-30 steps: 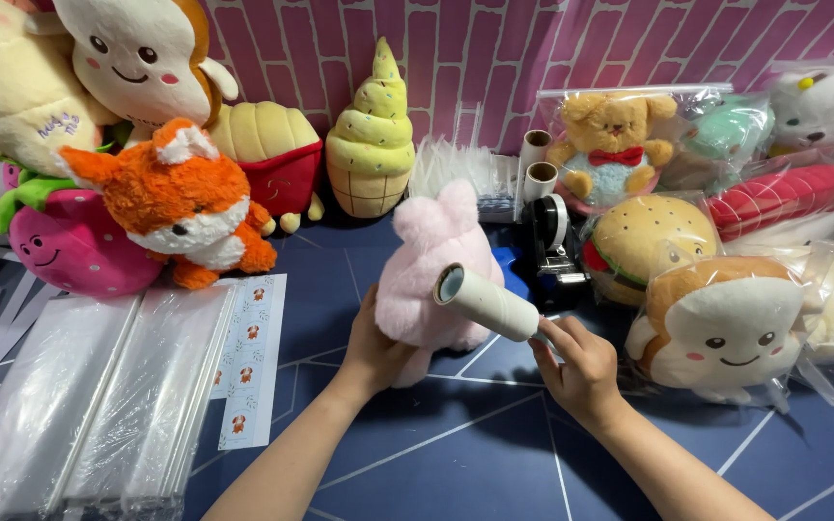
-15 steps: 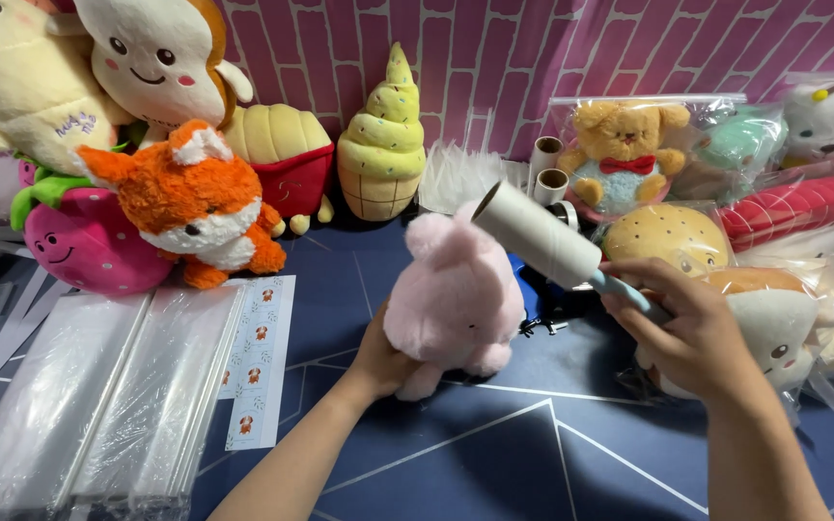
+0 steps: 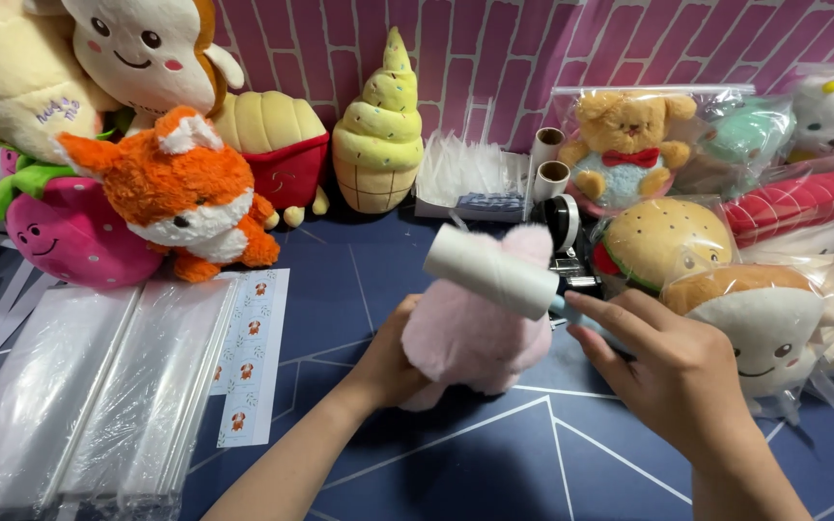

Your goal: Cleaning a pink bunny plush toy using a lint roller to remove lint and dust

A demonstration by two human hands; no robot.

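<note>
My left hand [image 3: 393, 359] grips a pink plush toy [image 3: 475, 333] from its left side and holds it upright on the dark blue mat [image 3: 456, 463]. My right hand [image 3: 673, 371] holds a lint roller [image 3: 492, 270] by its handle. The white roll lies across the upper front of the pink toy, touching its fur. The roller's handle is mostly hidden inside my fingers.
Plush toys line the back: an orange fox [image 3: 180, 193], a pink strawberry [image 3: 65, 232], fries [image 3: 277, 145], an ice-cream cone [image 3: 378, 125]. Bagged plush toys sit at the right, a burger [image 3: 663, 241] among them. Clear plastic bags [image 3: 79, 396] and a sticker strip [image 3: 248, 352] lie left.
The roller has come down from above the pink toy's head onto its front. My right hand moved left and lower. My left hand kept its hold on the toy.
</note>
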